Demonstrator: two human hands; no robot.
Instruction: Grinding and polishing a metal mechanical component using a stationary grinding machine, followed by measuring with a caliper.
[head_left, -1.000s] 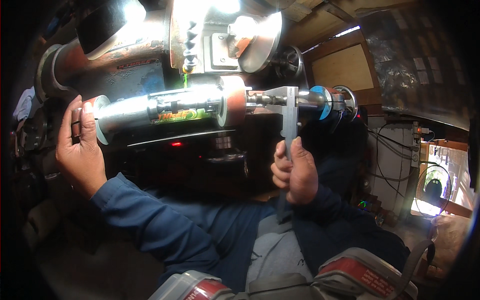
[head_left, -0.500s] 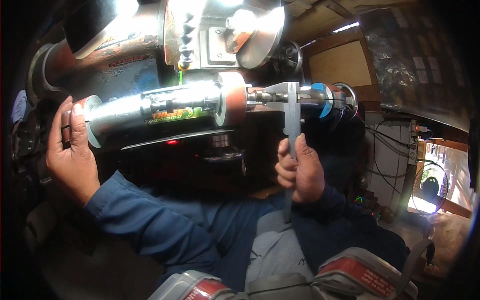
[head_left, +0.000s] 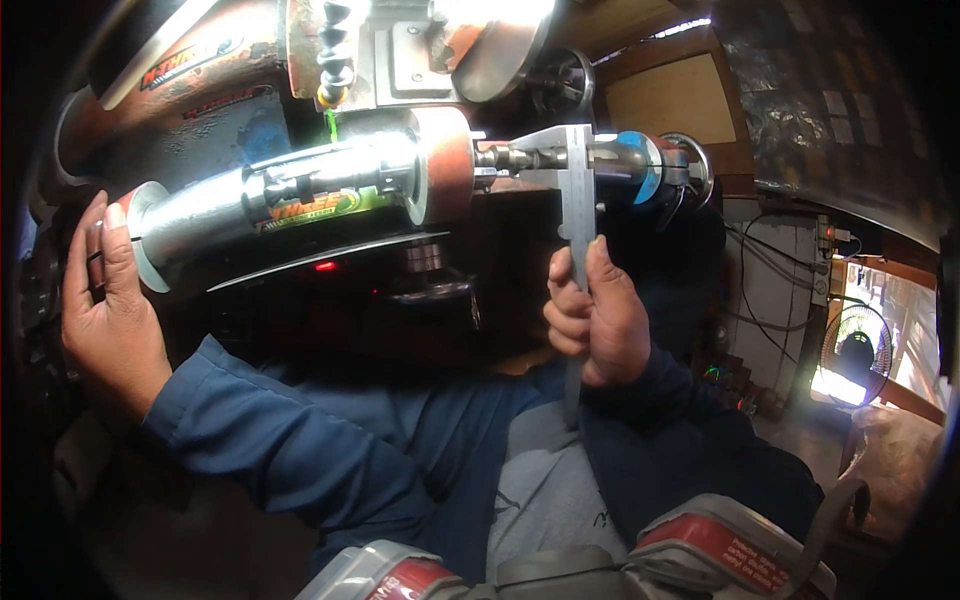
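My right hand [head_left: 598, 318] is closed round the beam of a steel vernier caliper [head_left: 577, 222], held upright. The caliper's jaws reach leftward to a thin stepped metal shaft [head_left: 518, 158]; whether they touch it, I cannot tell. My left hand [head_left: 112, 296] grips the rim of a round collar [head_left: 148, 232] at the left end of a shiny steel cylinder [head_left: 205, 208], thumb in front and fingers behind. Between the cylinder and the shaft sits a thick reddish-brown ring [head_left: 441, 165]. Right of the caliper, a metal piece with a blue band [head_left: 645, 168] lies in line with the shaft.
Behind the cylinder stands a machine with a grinding-wheel-like disc [head_left: 505, 55] and a black jointed coolant hose [head_left: 337, 50]. A thin curved metal plate [head_left: 330, 258] runs below the cylinder. Handwheels [head_left: 690, 170] and a standing fan [head_left: 856, 352] are at the right. Respirator filters [head_left: 700, 545] fill the lower edge.
The whole scene has shifted slightly up and left in the picture. Both hands keep their holds, and the caliper's jaws stay at the shaft.
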